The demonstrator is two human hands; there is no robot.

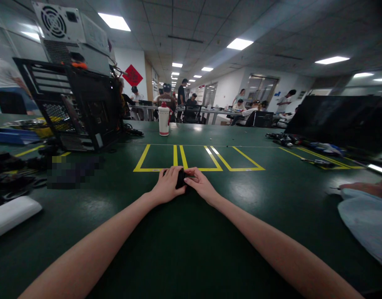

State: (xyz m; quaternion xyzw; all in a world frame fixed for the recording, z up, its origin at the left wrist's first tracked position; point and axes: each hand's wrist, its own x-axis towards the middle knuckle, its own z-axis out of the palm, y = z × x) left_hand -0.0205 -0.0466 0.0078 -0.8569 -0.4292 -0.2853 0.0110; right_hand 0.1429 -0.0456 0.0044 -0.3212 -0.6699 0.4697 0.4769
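On the green tabletop [191, 232], just in front of the yellow tape marks, my left hand [168, 186] wraps over a small black object [180, 179]. Its kind is hard to tell, since the fingers cover most of it. From the other side, my right hand [200, 185] meets the object's right face, thumb and fingertips pinched together. A thin pale sliver shows between those fingertips, too small to name. Both forearms reach forward from the bottom corners of the view.
An open computer case [85, 104] with a power supply [69, 27] on top stands left. A white tumbler [164, 121] stands behind the yellow tape [178, 158]. At right are a black monitor [340, 120], cables, and another person's hand [365, 189]. A white object [15, 216] lies left.
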